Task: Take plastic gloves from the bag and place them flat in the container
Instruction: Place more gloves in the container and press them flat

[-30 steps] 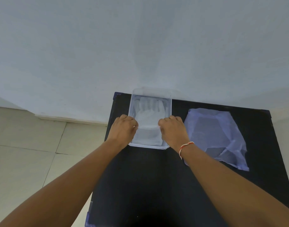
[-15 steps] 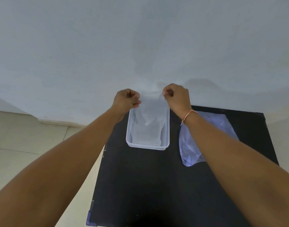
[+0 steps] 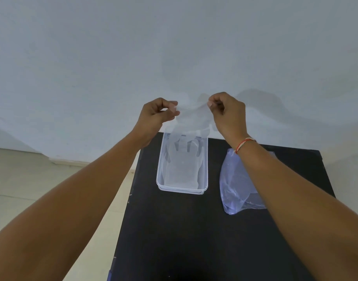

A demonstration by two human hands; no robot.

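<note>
A thin clear plastic glove [image 3: 192,118] hangs between my two hands, above the far end of the clear rectangular container [image 3: 161,185]. My left hand [image 3: 156,115] pinches its left top corner and my right hand [image 3: 227,112] pinches its right top corner. The glove's lower part with the fingers dangles into the container. Something pale and flat lies on the container's bottom; I cannot tell if it is another glove. The crumpled clear plastic bag [image 3: 235,185] lies to the right of the container, partly hidden by my right forearm.
Container and bag rest on a black table [image 3: 184,230] that stands against a white wall [image 3: 174,47]. The table's left edge drops to a pale tiled floor [image 3: 32,179].
A second ago both hands were down at the container's near end with the glove lying in it. They have since risen toward the wall, lifting the glove by its top edge.
</note>
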